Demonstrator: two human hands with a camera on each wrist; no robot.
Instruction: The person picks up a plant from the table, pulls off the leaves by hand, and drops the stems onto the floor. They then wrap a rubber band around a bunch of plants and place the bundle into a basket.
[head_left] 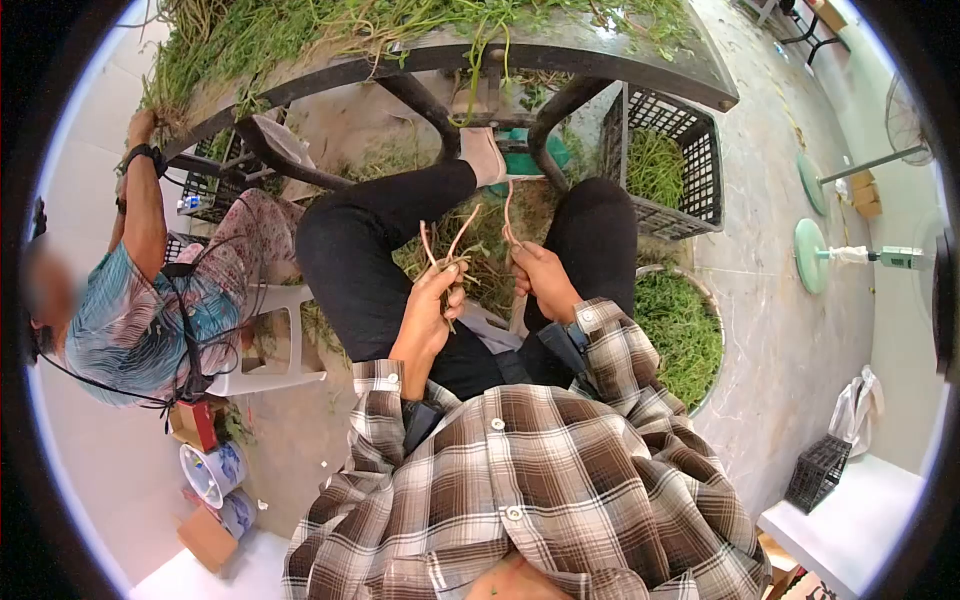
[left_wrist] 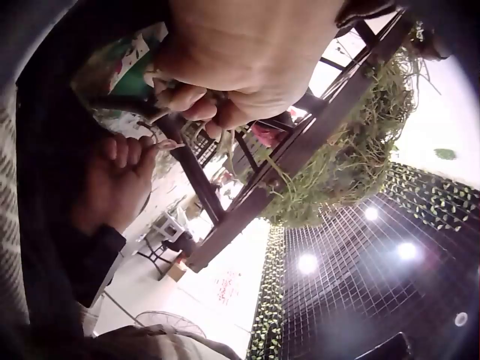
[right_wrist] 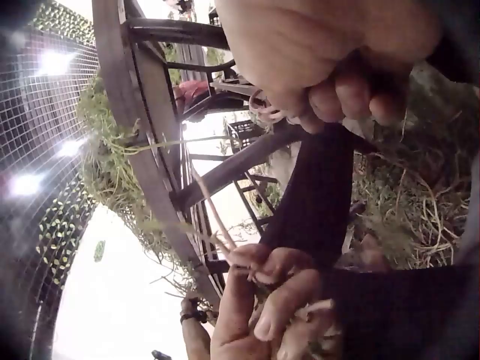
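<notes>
At mid frame in the head view the left hand (head_left: 432, 300) has its grip curled round a small bunch of pale stems (head_left: 447, 248), which stick up from the fist; just to its right the right hand (head_left: 540, 278) pinches another stem (head_left: 508, 212) between curled fingers, the two hands near but apart, held over the lap between black-trousered knees.

Across the top of the frame runs a dark counter (head_left: 560, 52) on curved metal legs, heaped with green plants (head_left: 300, 30) that hang over its edge; below it the floor is littered with cut greens (head_left: 500, 250); at upper right a black crate (head_left: 680, 165) holds more greens, and lower, at mid right, a round basin (head_left: 690, 340) is full of them.

The floor (head_left: 790, 330) is pale, mottled stone; at far right stand two round green fan bases (head_left: 812, 255); a smaller black basket (head_left: 818, 472) sits at lower right beside a white surface (head_left: 850, 520).

At left another person (head_left: 140, 300) sits on a white plastic chair (head_left: 275, 345), one arm raised to the counter; cups and boxes (head_left: 210, 480) lie at lower left.
</notes>
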